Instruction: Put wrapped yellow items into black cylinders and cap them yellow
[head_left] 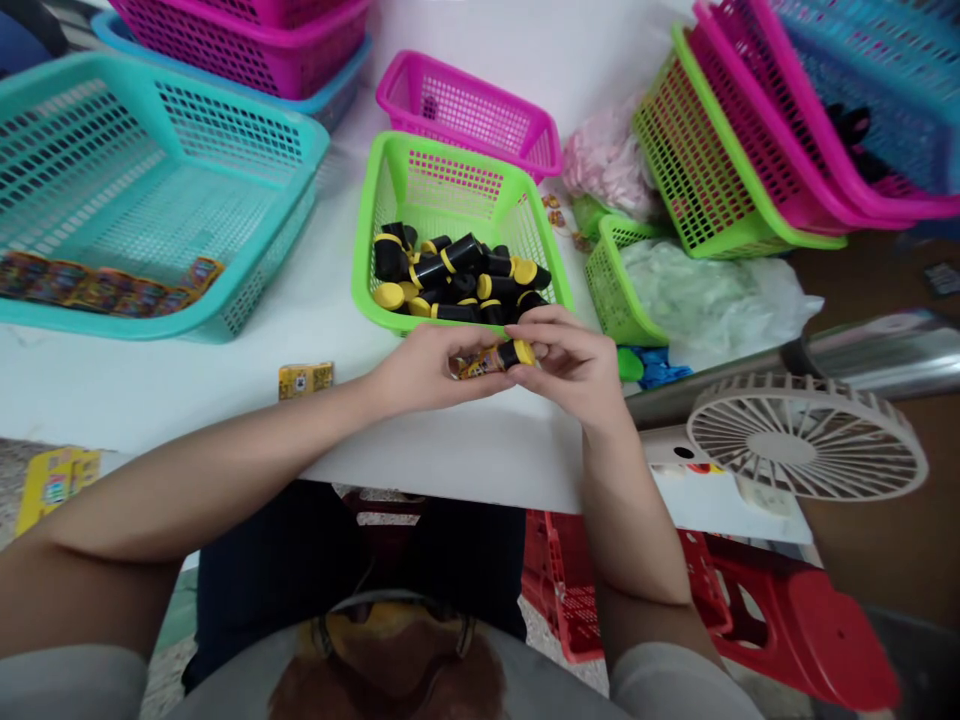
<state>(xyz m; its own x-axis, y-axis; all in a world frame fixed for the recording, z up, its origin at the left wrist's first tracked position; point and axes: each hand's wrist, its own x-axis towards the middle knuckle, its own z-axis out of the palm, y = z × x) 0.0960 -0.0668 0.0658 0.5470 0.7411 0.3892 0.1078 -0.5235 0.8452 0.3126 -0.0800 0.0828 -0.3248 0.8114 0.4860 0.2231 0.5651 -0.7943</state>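
Observation:
In front of the green basket (361, 250), my two hands meet over the table. My left hand (424, 370) is closed around a small, shiny yellow-and-orange printed packet (476, 363). A short black cylinder with a yellow cap (517, 353) touches the packet's right end, and my right hand (574, 360) grips it with fingers and thumb. Whether the cylinder sits inside the packet or only against it, I cannot tell. More black cylinders with yellow caps (465, 253) lie jumbled in the green basket. Left of my hands, a flat yellow printed piece (305, 379) rests on the table.
At left, a turquoise basket (262, 240) holds a row of printed packets (105, 288). Behind the green basket stands a pink basket (480, 90). On the right are tilted stacked baskets (701, 150), a small green basket (611, 285) with plastic bags, and a white fan (795, 445).

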